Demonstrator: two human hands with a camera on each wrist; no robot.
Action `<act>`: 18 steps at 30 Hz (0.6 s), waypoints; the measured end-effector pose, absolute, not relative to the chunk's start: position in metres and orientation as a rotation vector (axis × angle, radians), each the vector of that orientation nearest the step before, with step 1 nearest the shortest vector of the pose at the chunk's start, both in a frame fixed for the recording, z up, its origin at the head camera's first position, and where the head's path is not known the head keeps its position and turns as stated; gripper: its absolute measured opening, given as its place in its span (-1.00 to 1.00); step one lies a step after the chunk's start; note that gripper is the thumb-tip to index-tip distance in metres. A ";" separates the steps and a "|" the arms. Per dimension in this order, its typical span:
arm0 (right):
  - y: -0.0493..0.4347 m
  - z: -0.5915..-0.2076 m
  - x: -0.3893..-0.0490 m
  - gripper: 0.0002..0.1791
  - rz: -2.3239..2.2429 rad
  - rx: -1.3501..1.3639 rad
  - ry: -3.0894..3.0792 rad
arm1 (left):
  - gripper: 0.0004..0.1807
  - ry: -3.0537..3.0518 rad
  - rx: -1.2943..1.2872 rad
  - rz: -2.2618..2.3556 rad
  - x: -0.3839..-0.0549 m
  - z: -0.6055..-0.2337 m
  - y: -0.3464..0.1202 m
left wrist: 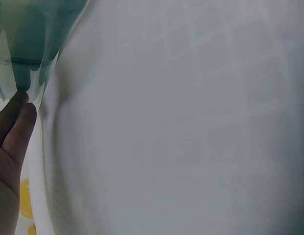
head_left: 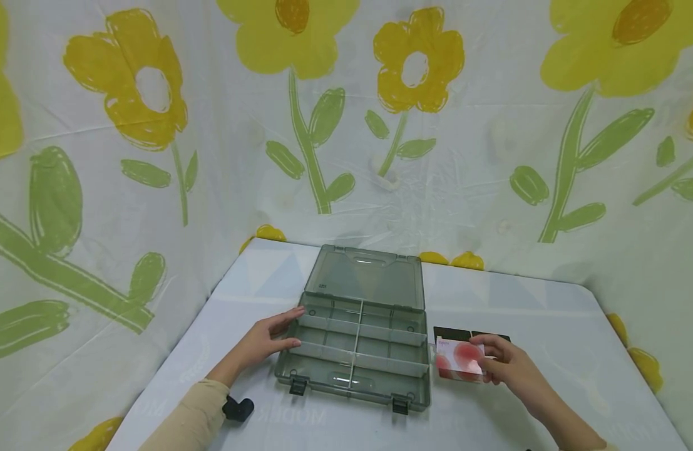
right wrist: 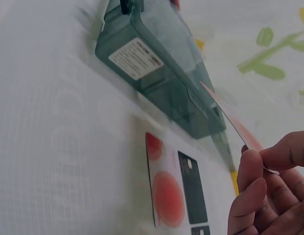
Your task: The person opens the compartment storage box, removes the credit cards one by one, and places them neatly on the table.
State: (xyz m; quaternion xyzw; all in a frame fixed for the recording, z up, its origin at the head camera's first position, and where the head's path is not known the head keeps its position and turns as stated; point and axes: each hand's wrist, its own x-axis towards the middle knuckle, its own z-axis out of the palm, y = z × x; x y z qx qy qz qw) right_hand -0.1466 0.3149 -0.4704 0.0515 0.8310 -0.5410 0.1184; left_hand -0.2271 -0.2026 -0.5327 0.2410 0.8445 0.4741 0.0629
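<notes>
A clear grey-green plastic organizer box (head_left: 346, 396) lies with its lid (head_left: 369, 275) folded back, and no items show in its compartments. My left hand (head_left: 273, 333) touches the box's left side with spread fingers; in the left wrist view, fingertips (left wrist: 30, 108) meet the box edge. My right hand (head_left: 506, 360) pinches a thin white-and-pink card (head_left: 452, 357) with red circles by its right edge, just right of the box. The right wrist view shows this card nearly edge-on, raised above a similar card (right wrist: 166, 196) lying on the table.
Dark cards (head_left: 452, 332) lie flat behind the held card. A white label (right wrist: 136, 58) is stuck on the box's side. Two black latches (head_left: 298, 385) hang at its front. A small black device (head_left: 238, 409) sits by the left sleeve. Flower-printed cloth (head_left: 470, 207) surrounds the white table.
</notes>
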 end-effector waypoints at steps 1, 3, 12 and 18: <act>0.318 -0.471 -0.146 -0.51 -1.586 0.160 2.425 | -0.22 2.550 0.729 1.434 -0.227 -0.533 -0.203; 0.324 -0.472 -0.144 -0.52 -1.586 0.159 2.427 | -0.21 2.548 0.730 1.434 -0.228 -0.533 -0.203; 0.349 -0.481 -0.139 -0.51 -1.543 0.245 2.460 | -0.22 2.534 0.726 1.451 -0.227 -0.534 -0.203; 0.366 -0.488 -0.139 -0.45 -1.521 0.319 2.457 | -0.22 2.538 0.727 1.451 -0.228 -0.535 -0.203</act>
